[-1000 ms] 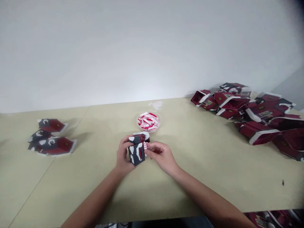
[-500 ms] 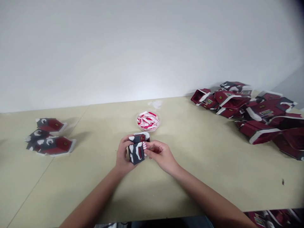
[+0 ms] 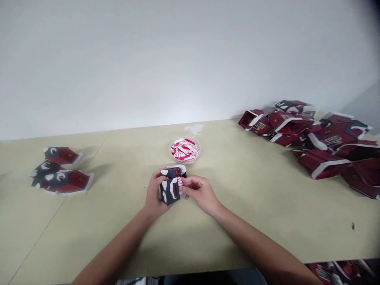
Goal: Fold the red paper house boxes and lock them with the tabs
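Observation:
A small dark grey, red and white paper box [image 3: 171,186], shaped like a house, is upright in front of me above the table. My left hand [image 3: 154,194] wraps round its left side. My right hand [image 3: 199,193] pinches something small, red and white, at the box's right edge, fingers closed together. Just behind the box stands a round clear tub [image 3: 185,150] full of red and white candies.
Three finished boxes [image 3: 61,172] lie at the far left of the beige table [image 3: 252,221]. A large heap of unfolded red boxes [image 3: 320,144] covers the far right. A white wall rises behind. More red boxes [image 3: 341,271] show below the table's near edge.
Both hands and the box have stayed in place; the box has turned very slightly in my fingers. The view has tilted a little.

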Demonstrator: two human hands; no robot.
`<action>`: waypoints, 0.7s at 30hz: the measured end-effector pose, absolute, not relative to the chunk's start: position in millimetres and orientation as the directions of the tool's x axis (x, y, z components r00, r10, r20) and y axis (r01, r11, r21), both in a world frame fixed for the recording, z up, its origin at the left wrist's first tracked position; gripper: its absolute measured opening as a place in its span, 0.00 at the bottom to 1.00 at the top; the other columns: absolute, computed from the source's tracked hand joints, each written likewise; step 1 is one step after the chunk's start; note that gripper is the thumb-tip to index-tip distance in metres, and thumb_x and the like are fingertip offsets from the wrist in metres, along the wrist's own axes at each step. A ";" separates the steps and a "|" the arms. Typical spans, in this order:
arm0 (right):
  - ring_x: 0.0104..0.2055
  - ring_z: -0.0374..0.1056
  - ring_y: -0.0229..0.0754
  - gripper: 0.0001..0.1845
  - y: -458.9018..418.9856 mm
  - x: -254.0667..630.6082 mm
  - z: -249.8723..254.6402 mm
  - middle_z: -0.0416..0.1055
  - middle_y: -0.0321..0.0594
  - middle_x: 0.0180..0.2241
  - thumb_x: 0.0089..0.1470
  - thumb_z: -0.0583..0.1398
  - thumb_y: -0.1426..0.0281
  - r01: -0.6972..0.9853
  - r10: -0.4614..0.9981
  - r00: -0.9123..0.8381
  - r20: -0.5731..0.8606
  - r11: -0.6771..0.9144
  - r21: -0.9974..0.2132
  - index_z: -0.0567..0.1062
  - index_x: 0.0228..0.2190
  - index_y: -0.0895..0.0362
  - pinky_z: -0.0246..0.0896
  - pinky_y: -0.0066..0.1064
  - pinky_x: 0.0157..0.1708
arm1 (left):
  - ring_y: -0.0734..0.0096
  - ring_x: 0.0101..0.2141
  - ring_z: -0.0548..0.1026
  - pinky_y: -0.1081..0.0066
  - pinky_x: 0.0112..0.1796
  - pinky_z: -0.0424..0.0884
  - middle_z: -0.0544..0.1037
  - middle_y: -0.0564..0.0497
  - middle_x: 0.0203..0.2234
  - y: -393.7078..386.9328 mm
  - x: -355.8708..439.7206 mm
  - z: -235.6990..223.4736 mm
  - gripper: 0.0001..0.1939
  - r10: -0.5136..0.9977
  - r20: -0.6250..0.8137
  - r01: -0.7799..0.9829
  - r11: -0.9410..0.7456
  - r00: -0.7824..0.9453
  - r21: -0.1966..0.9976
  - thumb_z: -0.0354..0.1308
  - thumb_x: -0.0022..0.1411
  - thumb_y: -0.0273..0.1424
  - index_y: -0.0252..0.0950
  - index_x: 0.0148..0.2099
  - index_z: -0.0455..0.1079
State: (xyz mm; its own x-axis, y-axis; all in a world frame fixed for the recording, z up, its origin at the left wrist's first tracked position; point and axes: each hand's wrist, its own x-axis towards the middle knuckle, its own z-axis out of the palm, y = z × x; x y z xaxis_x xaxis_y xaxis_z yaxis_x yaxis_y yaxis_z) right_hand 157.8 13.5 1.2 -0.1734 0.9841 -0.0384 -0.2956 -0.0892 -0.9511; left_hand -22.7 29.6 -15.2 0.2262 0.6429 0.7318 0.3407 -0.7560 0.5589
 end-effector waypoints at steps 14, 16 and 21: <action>0.25 0.65 0.31 0.31 19.4 174.0 9.1 0.70 0.35 0.34 0.47 0.69 0.65 -0.184 0.937 -0.336 0.090 0.028 -0.983 0.75 0.54 0.52 0.64 0.26 0.26 | 0.54 0.49 0.75 0.59 0.46 0.74 0.72 0.41 0.52 27.9 -22.0 5.7 0.37 0.855 0.505 0.141 -0.518 0.121 0.844 0.76 0.41 0.34 0.39 0.52 0.64; 0.23 0.61 0.29 0.32 18.5 175.9 14.5 0.68 0.34 0.32 0.47 0.69 0.66 -0.144 0.931 -0.353 0.095 0.046 -0.988 0.74 0.54 0.53 0.59 0.24 0.23 | 0.54 0.49 0.76 0.60 0.46 0.74 0.73 0.41 0.51 26.5 -22.6 10.4 0.38 0.860 0.492 0.124 -0.508 0.136 0.853 0.76 0.40 0.33 0.39 0.53 0.64; 0.24 0.59 0.27 0.24 16.6 175.8 21.1 0.67 0.37 0.38 0.46 0.69 0.68 -0.106 0.911 -0.403 0.088 0.049 -0.993 0.78 0.47 0.55 0.56 0.23 0.21 | 0.56 0.48 0.77 0.62 0.46 0.74 0.75 0.44 0.50 23.8 -22.9 8.6 0.37 0.872 0.450 0.079 -0.471 0.194 0.879 0.76 0.40 0.31 0.39 0.52 0.65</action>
State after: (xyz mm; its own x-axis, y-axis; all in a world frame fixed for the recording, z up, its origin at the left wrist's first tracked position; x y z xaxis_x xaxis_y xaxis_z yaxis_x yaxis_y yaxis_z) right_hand 175.8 16.6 21.1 -0.4035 0.9108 0.0878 -0.1059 0.0488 -0.9932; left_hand -22.9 23.8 8.6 0.1943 0.8717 0.4498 0.0789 -0.4710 0.8786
